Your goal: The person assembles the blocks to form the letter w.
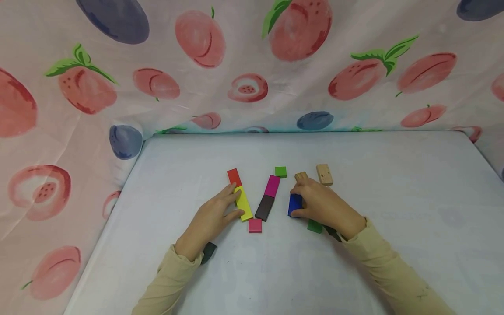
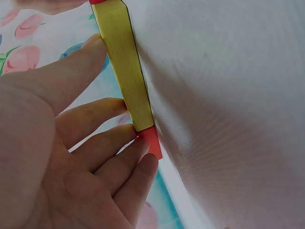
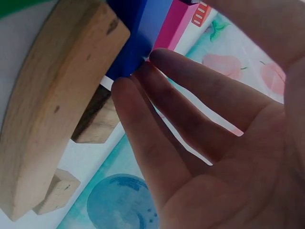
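In the head view, my left hand [image 1: 210, 218] rests its thumb and fingertips along the left side of a yellow block [image 1: 243, 204]. A red block [image 1: 234, 176] adjoins its far end, and some fingertips touch it in the left wrist view. My right hand [image 1: 324, 203] pinches a blue block [image 1: 295, 204] lengthwise, thumb at the near end and fingers at the far end. Close by is a wooden block [image 1: 301, 175], partly hidden by the fingers. The right wrist view also has a large curved wooden block [image 3: 62, 100] beside the blue one, hidden in the head view.
Between the hands, a magenta block [image 1: 272, 186] and a black block [image 1: 264, 207] form a slanted line. Small blocks lie around: light green [image 1: 281, 172], pink [image 1: 255, 225], dark green [image 1: 314, 226] and plain wood [image 1: 324, 174]. A fruit-patterned cloth [image 1: 248, 65] hangs behind the white table [image 1: 189, 153].
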`<control>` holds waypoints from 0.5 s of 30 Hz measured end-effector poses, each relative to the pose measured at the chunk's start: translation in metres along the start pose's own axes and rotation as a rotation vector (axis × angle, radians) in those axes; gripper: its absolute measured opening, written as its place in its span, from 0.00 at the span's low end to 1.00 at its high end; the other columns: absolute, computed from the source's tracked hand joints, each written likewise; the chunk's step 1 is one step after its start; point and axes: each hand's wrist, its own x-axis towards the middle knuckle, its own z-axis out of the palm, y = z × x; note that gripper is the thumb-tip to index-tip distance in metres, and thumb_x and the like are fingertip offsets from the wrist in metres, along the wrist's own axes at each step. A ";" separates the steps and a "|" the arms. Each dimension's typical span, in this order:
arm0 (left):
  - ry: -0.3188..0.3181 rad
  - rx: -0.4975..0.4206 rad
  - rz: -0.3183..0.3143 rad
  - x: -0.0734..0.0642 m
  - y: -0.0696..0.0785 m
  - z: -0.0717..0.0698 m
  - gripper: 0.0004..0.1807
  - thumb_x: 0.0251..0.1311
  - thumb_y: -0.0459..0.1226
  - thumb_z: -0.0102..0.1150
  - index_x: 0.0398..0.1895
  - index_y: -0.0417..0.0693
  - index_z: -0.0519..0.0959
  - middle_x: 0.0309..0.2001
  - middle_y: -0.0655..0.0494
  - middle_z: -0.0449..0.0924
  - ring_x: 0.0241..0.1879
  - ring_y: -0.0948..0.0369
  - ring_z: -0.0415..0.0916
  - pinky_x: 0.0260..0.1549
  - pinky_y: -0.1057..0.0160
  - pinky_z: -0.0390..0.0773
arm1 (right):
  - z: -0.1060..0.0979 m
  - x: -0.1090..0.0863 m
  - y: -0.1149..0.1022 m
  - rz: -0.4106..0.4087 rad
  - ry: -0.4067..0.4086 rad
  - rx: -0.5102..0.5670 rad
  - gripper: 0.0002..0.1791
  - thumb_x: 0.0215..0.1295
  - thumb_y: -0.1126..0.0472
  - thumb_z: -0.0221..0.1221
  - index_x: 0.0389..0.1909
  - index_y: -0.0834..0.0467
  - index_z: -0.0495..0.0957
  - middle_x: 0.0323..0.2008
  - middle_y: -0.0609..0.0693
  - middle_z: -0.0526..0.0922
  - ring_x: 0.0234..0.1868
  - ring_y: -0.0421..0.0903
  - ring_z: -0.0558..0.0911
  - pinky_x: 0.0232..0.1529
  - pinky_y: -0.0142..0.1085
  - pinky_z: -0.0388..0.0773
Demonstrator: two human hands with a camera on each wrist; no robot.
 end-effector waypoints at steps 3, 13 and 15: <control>0.000 -0.001 -0.003 0.000 0.000 0.000 0.33 0.58 0.43 0.71 0.66 0.43 0.74 0.74 0.48 0.63 0.74 0.52 0.60 0.66 0.52 0.69 | 0.001 0.000 0.001 -0.015 0.009 -0.001 0.29 0.50 0.55 0.76 0.51 0.65 0.82 0.51 0.57 0.80 0.53 0.52 0.80 0.46 0.43 0.86; -0.009 -0.010 -0.024 0.000 0.001 -0.001 0.34 0.57 0.44 0.71 0.67 0.44 0.74 0.74 0.49 0.62 0.74 0.53 0.59 0.67 0.52 0.69 | -0.001 0.005 0.003 -0.049 -0.014 0.008 0.28 0.52 0.58 0.75 0.52 0.66 0.82 0.54 0.60 0.79 0.58 0.56 0.78 0.51 0.47 0.84; -0.010 -0.009 -0.026 0.001 0.001 -0.001 0.34 0.57 0.44 0.71 0.67 0.44 0.74 0.74 0.49 0.62 0.74 0.53 0.59 0.66 0.52 0.69 | -0.002 0.006 0.004 -0.059 -0.023 0.023 0.27 0.52 0.59 0.75 0.53 0.66 0.82 0.55 0.60 0.79 0.59 0.57 0.78 0.54 0.48 0.82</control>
